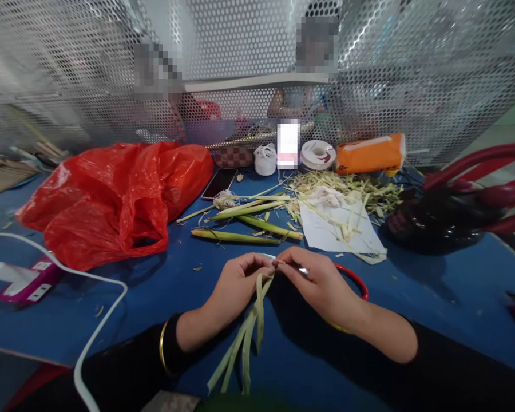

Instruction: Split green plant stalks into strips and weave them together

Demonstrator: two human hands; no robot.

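Observation:
My left hand [240,280] is closed, pinching the upper end of several pale green leaf strips [245,337] that hang down toward the table's front edge. Against its fingertips, my right hand [326,286] is also closed in a pinch at the top of the strips. What lies between the right fingertips is too small and hidden to tell. Partly covered by the right hand is a tool with a red looped handle [357,280], perhaps scissors. Beyond both hands lie thick green stalks [236,236] on the blue table [223,297].
A red plastic bag [111,194] fills the back left, near a white cable [111,280] and purple tissue pack [34,280]. Plant scraps [352,191] and white paper [326,232] lie back right, beside a dark pot-like object [433,220]. Perforated metal [240,34] stands behind, with people beyond.

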